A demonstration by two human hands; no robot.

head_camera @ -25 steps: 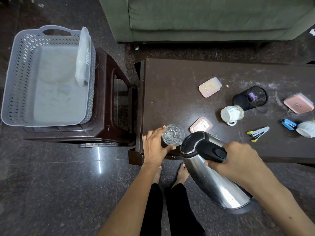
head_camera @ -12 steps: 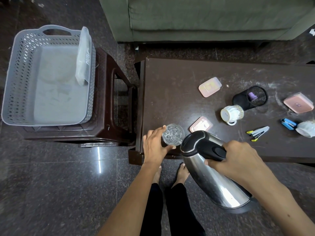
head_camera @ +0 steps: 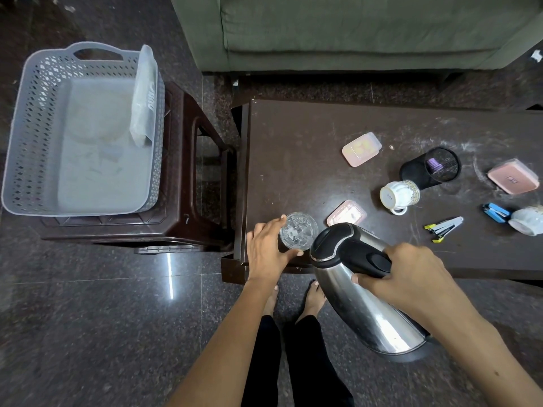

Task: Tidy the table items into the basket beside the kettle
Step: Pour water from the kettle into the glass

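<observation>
**Glass and kettle in hand, basket waiting**

At the upper left of the frame the grey basket (head_camera: 79, 133) sits on a dark stool (head_camera: 188, 183), with a clear plastic bag (head_camera: 144, 95) leaning on its right wall. It looks light and a bit bendy, so things should be set down in it, not dropped.

At the lower middle, the left hand (head_camera: 266, 251) curls its grip round a clear glass (head_camera: 298, 230) that stands near the front left corner of the counter (head_camera: 293, 148). Glass is hard, smooth and easy to break. Holding it round the side, as here, seems the safe way.

Just to the right, the right hand (head_camera: 408, 277) wraps its grip round the black handle of the shiny metal kettle (head_camera: 361, 304), which is tipped toward the glass. It looks heavy (I cannot tell if water is inside), so the handle is the place to hold.

Farther right on the counter lie small pink boxes (head_camera: 361, 148), a white cup (head_camera: 398, 195) on its side, a black mesh cup (head_camera: 432, 168), a stapler (head_camera: 445, 227) and a blue stapler (head_camera: 495, 212). The cup can chip; take it by the body. The rest are light and easy to pinch.
</observation>
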